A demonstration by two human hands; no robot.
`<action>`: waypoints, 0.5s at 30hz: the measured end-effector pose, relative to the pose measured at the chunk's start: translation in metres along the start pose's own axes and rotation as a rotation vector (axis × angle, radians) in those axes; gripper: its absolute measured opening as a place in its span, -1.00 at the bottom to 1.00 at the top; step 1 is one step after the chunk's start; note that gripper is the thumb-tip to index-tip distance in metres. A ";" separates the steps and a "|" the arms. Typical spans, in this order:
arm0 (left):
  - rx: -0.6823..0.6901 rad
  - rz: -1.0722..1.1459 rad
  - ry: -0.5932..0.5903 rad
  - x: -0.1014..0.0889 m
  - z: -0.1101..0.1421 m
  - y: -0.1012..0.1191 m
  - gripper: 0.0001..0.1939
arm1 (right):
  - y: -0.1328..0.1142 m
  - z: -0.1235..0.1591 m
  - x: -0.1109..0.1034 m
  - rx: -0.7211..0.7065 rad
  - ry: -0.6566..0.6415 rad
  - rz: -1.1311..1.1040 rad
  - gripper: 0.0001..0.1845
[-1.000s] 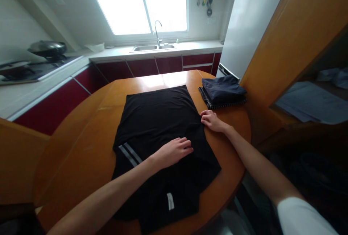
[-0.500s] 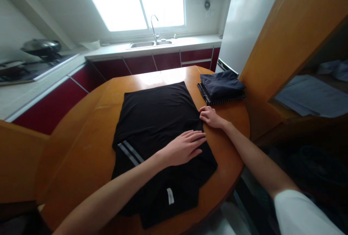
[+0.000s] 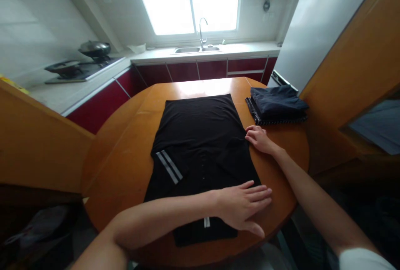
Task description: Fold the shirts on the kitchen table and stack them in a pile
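A black shirt lies spread over the wooden table, its hem at the far side. One sleeve with two grey stripes is folded onto its left part. Small buttons run down the middle, and a white label shows near the collar. My left hand reaches across the shirt, palm down and fingers spread, over its near right edge; the forearm hides part of the cloth. My right hand is at the shirt's right edge farther off, fingers curled and pinching the cloth there.
Folded dark clothes are stacked at the table's far right. The round wooden table has orange panels on both sides. Beyond stand a counter with a sink, a stove with a pan and a white fridge.
My left hand has swept toward the shirt's near right edge, its fingers spreading. The right side of the cloth now lies folded inward and flatter. My right hand stays at the edge; the view has turned left.
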State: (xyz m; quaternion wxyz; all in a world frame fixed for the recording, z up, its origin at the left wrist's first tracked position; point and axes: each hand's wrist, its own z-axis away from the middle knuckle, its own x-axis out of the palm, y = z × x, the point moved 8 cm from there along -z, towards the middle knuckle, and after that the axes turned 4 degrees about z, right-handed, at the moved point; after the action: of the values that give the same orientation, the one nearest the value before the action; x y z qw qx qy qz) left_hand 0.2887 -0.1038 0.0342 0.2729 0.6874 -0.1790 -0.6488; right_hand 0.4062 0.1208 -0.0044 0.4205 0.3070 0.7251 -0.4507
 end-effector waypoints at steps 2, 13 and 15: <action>0.045 0.068 -0.035 -0.005 0.004 0.010 -0.22 | 0.000 0.002 0.000 -0.006 0.004 0.024 -0.72; -0.623 -0.028 0.979 -0.181 0.198 -0.108 -0.61 | -0.079 0.022 -0.020 -0.070 0.278 0.126 -0.68; -0.784 -0.068 1.085 -0.184 0.240 -0.133 -0.62 | -0.101 0.024 -0.001 -0.117 0.197 0.120 -0.59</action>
State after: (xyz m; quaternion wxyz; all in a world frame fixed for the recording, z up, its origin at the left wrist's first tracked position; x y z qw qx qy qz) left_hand 0.0191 0.0770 0.0973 0.5332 0.7715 0.2541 -0.2364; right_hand 0.3310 0.0574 0.0305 0.3906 0.3677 0.7683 -0.3492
